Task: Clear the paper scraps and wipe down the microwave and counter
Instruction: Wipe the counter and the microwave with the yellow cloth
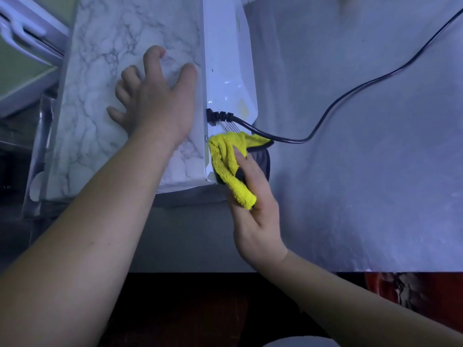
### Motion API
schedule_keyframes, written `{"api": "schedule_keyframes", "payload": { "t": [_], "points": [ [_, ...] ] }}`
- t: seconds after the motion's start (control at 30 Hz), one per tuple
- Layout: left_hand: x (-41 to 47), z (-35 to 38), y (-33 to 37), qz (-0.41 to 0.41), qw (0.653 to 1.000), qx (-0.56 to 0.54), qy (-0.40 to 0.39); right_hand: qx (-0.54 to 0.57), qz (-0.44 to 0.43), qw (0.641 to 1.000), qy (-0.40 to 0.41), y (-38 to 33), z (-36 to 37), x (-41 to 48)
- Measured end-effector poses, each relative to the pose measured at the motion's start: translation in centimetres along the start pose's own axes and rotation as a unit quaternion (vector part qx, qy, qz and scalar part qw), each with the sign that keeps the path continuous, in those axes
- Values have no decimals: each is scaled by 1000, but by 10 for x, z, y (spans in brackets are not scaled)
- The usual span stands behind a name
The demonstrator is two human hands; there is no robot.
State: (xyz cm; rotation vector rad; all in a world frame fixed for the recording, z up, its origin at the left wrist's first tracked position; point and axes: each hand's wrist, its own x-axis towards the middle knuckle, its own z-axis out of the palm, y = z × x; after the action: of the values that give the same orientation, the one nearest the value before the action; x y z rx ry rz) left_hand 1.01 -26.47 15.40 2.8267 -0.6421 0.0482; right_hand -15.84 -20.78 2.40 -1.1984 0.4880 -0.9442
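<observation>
The microwave (105, 78) fills the upper left, its top covered in a marble pattern, its white back panel (225, 71) facing right. My left hand (152, 96) lies flat on the marble top with fingers spread. My right hand (253, 196) grips a yellow cloth with a dark edge (230, 156) and presses it against the lower corner of the back panel. The grey counter (363, 159) stretches out to the right. No paper scraps show.
A black power cord (325, 113) leaves the back panel just above the cloth and curves over the counter to the upper right. A white handle (22, 28) shows at the upper left. The counter's front edge (325, 271) runs across, with dark floor below.
</observation>
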Motion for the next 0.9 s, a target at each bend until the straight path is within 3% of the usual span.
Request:
{"api": "schedule_keyframes", "payload": {
  "t": [0.1, 0.3, 0.47, 0.63, 0.8, 0.9],
  "points": [
    [-1, 0, 0, 0, 1000, 0, -3, -11, 19, 1000, 14, 10, -2, -5],
    [-1, -1, 1, -10, 1000, -3, -4, 36, 230, 972, 34, 30, -32, -15],
    [-2, -2, 3, -18, 1000, -20, -5, 24, 263, 964, 20, 36, -49, -7],
    [-4, -3, 4, -19, 1000, -23, -3, 67, 210, 969, 114, 23, -49, 23],
    [-5, -3, 5, -18, 1000, -26, -2, 51, 136, 986, 76, 12, -32, 61],
    [-5, -3, 4, -17, 1000, -22, 1, -18, 14, 999, 33, 16, -25, 67]
  ]
}}
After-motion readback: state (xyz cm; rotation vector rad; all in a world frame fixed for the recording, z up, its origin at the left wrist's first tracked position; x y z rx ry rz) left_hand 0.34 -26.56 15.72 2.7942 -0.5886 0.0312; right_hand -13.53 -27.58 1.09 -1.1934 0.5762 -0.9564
